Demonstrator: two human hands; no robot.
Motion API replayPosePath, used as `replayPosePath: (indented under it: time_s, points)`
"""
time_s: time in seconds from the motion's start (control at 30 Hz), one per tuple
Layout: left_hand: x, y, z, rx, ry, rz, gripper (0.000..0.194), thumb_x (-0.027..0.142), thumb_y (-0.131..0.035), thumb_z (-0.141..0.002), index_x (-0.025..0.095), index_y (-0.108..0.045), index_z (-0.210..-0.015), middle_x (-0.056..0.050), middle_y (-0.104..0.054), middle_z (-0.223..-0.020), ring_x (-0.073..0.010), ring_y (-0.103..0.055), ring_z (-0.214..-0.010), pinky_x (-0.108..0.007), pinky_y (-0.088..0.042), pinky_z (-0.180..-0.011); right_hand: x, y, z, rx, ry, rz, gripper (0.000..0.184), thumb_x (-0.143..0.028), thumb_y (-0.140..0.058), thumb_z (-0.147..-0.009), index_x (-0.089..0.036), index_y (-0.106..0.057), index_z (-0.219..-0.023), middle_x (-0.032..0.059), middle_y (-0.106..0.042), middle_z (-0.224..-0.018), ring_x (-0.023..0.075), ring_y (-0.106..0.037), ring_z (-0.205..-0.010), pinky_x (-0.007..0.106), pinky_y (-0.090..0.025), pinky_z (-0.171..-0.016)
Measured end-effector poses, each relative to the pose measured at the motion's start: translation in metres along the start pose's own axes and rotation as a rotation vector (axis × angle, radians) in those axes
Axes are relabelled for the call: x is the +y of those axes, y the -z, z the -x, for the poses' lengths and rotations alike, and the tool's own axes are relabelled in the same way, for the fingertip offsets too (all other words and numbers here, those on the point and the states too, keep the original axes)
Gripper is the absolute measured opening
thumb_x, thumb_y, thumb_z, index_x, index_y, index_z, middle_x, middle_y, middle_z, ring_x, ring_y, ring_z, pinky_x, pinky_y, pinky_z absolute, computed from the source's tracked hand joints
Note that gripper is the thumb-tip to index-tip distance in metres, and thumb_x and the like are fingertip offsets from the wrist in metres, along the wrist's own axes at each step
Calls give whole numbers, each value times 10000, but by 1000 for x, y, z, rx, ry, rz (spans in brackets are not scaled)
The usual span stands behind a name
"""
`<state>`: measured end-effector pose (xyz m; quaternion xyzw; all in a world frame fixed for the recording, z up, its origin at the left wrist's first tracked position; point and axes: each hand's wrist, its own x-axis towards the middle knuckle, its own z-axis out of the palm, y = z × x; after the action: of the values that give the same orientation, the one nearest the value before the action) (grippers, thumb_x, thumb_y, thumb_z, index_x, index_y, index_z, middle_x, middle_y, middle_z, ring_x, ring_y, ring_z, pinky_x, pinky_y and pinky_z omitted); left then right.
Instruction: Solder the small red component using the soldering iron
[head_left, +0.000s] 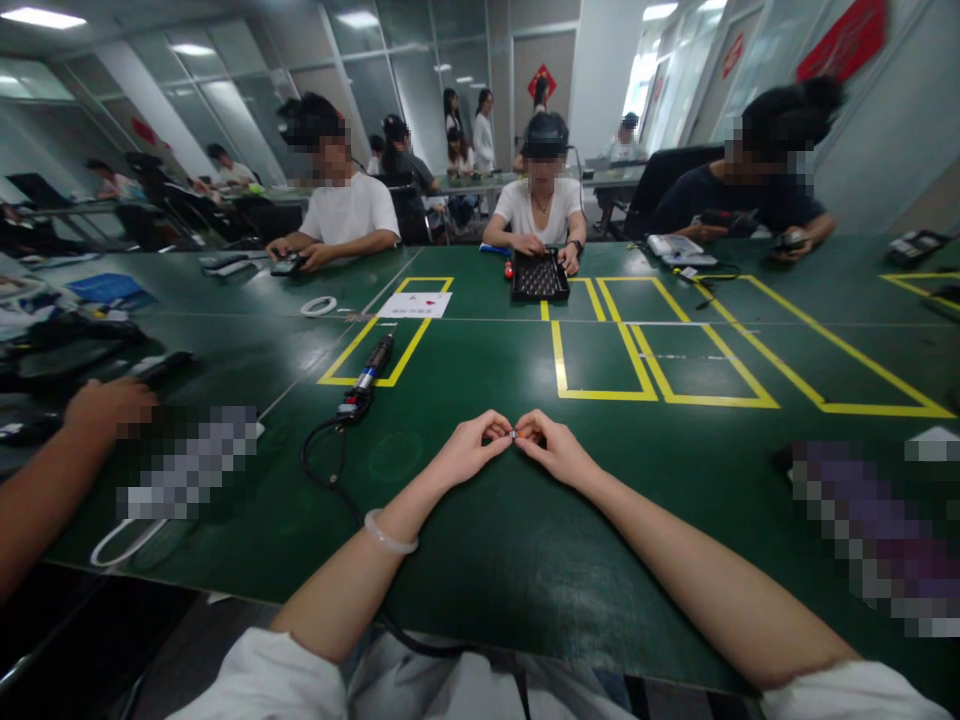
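Note:
My left hand (476, 447) and my right hand (551, 445) meet over the green table, fingertips nearly touching. Pinched between them is a small silver-and-orange piece (514, 435), too tiny for me to tell its kind. The fingers of both hands are curled in and cover part of it. To the left of my hands lies what looks like an electric screwdriver (373, 368), its black cord running down toward the table's front edge.
Yellow tape rectangles (606, 394) mark the green table (480, 560). Across from me, a person handles a black tray (540, 278) of small parts. A white card (415, 305) and a white ring of tape (318, 306) lie further back. Another person's hand (105, 408) reaches in at left.

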<state>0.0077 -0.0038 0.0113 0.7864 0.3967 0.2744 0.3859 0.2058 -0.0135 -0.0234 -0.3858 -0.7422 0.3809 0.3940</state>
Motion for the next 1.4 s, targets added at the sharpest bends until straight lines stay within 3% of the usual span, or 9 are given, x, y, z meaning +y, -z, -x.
replayPosePath:
  time_s: [0.1, 0.2, 0.3, 0.37, 0.5, 0.63, 0.8, 1.0, 1.4]
  points:
    - [-3, 14, -2, 39, 2, -136, 266, 393, -478, -903, 184, -602, -1010, -48, -656, -967, -170, -618, -900, -300, -479, -833, -1, 1, 0, -7, -6, 0, 136, -275, -533, -903, -188, -520, -1007, 17, -649, -856, 129, -596, -734, 251, -464, -681]
    - [-18, 47, -3, 271, 76, -488, 337, 404, -472, -897, 173, -587, -1114, -98, -621, -1135, -234, -572, -1067, -380, -427, -959, -1, 1, 0, -8, -13, 5, 131, -277, -532, -907, -187, -526, -1002, 18, -646, -853, 128, -588, -728, 251, -460, -684]
    - [-46, 91, 4, 530, 276, -838, 525, 397, -507, -869, 135, -465, -1323, -163, -472, -1379, -322, -428, -1270, -470, -310, -1070, -1, 0, 0, -15, -18, 5, 125, -275, -539, -903, -184, -532, -988, 13, -636, -829, 126, -580, -714, 248, -454, -679]
    - [-66, 119, 14, 605, 456, -959, 646, 409, -540, -844, 108, -380, -1393, -193, -378, -1458, -363, -372, -1314, -498, -289, -1080, -1, 0, 0, -17, -18, 2, 123, -271, -543, -900, -184, -532, -986, 11, -633, -822, 126, -578, -714, 246, -450, -678]
    - [-96, 156, 35, 532, 757, -980, 689, 452, -574, -812, 119, -382, -1384, -214, -399, -1438, -386, -432, -1268, -504, -377, -1016, 0, 0, 0, -20, -24, 0, 125, -273, -549, -896, -185, -533, -983, 6, -631, -813, 123, -574, -706, 240, -444, -674]
    - [-104, 167, 40, 396, 835, -913, 566, 448, -573, -813, 177, -477, -1300, -188, -518, -1318, -362, -545, -1149, -478, -473, -896, 1, 0, 0, -22, -24, -4, 130, -286, -546, -901, -187, -539, -984, 5, -632, -810, 122, -571, -700, 239, -442, -669]
    - [-94, 157, 33, 378, 778, -960, 562, 472, -582, -794, 172, -512, -1264, -187, -537, -1259, -344, -568, -1102, -422, -499, -838, 0, -1, -2, -1, 26, 55, 118, -284, -581, -882, -181, -580, -939, 2, -594, -787, 122, -543, -690, 238, -430, -655]
    - [-72, 125, 21, 392, 697, -1055, 545, 534, -567, -781, 142, -563, -1160, -172, -581, -1112, -332, -580, -1018, -392, -509, -759, 0, -3, -3, 33, 10, 109, 106, -275, -604, -859, -174, -591, -886, -21, -548, -705, 110, -501, -624, 228, -404, -600]
    - [-10, 27, 1, 214, 279, -985, 608, 483, -622, -778, 199, -468, -1293, -105, -557, -1163, -254, -555, -1012, -329, -481, -797, -3, -3, -3, 74, -43, 115, 82, -246, -601, -837, -171, -584, -865, -16, -581, -685, 115, -529, -598, 224, -414, -578]
